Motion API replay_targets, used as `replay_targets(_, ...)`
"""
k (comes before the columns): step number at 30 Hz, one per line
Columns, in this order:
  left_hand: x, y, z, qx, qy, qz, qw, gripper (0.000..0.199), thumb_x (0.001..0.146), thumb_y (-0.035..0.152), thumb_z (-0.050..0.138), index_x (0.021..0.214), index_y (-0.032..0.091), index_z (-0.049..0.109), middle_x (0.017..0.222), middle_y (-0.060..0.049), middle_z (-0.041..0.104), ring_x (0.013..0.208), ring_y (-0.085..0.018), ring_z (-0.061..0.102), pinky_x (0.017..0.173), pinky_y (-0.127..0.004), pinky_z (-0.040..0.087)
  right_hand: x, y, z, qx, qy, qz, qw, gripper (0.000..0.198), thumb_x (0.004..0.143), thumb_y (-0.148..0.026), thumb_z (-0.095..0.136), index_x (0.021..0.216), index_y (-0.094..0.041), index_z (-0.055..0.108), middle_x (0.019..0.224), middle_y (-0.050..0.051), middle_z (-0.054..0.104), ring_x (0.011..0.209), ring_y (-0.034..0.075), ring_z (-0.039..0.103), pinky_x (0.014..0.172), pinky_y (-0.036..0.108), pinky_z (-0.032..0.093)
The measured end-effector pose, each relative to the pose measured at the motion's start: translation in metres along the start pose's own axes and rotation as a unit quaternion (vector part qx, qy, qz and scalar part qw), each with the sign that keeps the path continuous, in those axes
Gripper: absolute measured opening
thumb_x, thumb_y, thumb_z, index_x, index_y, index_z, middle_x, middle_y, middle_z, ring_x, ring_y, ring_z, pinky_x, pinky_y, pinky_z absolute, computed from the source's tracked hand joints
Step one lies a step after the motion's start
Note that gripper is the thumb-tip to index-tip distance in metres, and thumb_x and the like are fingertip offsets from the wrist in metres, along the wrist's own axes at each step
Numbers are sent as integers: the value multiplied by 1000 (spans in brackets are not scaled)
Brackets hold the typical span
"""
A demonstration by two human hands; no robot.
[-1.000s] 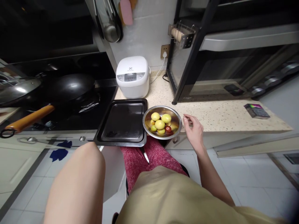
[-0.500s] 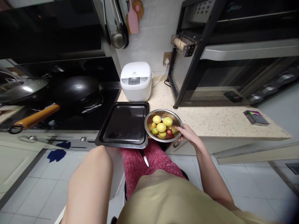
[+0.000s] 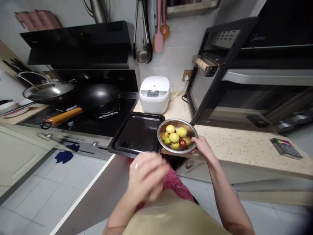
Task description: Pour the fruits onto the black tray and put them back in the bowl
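Counter: pale and speckled, running along the wall, with the cooker, bowl and oven on its top.
Oven: large, with a dark glass door and a silver handle, at the right end, beyond the bowl.
Stove: black glass top on the left, beside the tray.
Wok: dark, on the stove, its wooden handle pointing toward the front left; a lidded pan is just left of it.
Tray: black, flat, rectangular, between the stove and the bowl.
Cooker: white, against the wall behind the tray, a cable running to the socket.
Bowl: round, shiny metal, at the counter's front edge; its left rim overlaps the tray's right edge in this view.
Left hand: raised over the lap in front of the tray, blurred, fingers bent; cannot tell whether its grip has anything in it.
Right hand: grip closed around the bowl's right rim, thumb on the inner side.
Box: small and dark with a colourful top, near the counter's right end.
Yellow fruit: three larger pieces grouped in the bowl, with smaller yellow and green ones around them.
Red fruit: one, dark and glossy, in the bowl's right half.
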State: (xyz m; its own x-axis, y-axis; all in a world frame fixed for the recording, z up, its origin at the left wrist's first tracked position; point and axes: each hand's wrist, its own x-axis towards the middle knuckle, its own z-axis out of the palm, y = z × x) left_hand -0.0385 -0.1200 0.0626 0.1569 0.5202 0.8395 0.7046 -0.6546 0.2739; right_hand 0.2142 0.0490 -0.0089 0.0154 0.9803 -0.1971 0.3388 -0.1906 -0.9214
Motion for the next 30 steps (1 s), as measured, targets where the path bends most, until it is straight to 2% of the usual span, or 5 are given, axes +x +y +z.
replay_targets(6, 19, -59, 54, 19, -150, -173, 973, 59, 105, 42, 53, 159, 26, 36, 164, -16, 39, 153, -31, 38, 123, -53, 37, 19, -41, 23, -63, -27, -72, 995, 16, 71, -29, 48, 62, -20, 59, 49, 4, 65, 42, 19, 62, 42, 25, 49)
replay_targets(11, 3, -93, 78, 36, -165, -272, 947, 90, 98, 59, 60, 167, 26, 13, 174, -19, 16, 162, -35, 17, 126, -60, 25, 32, -70, 56, -142, -57, -122, 981, 21, 77, -27, 48, 66, -18, 63, 51, 4, 67, 47, 20, 67, 46, 23, 48)
replay_targets(15, -6, -112, 78, 48, -154, -322, 933, 97, 95, 57, 65, 168, 25, 10, 175, -19, 9, 163, -40, 4, 127, -64, 19, 35, -89, 80, -213, -68, -161, 961, 26, 84, -26, 46, 78, -16, 69, 59, 6, 71, 51, 20, 70, 50, 23, 47)
replay_targets(25, -21, -137, 77, 1, -79, -398, 914, 103, 90, 43, 72, 168, 27, 7, 174, -21, 5, 163, -43, 3, 123, -66, 26, 28, -123, 117, -393, -24, -262, 881, 34, 90, -21, 44, 104, -16, 74, 98, 14, 80, 93, 26, 73, 77, 29, 46)
replay_targets(30, -28, -145, 81, -33, -66, -440, 895, 108, 87, 39, 76, 168, 27, 5, 172, -25, 6, 160, -44, 20, 121, -67, 32, 28, -134, 124, -457, -14, -282, 843, 36, 92, -23, 44, 111, -14, 73, 105, 18, 79, 97, 29, 72, 79, 31, 43)
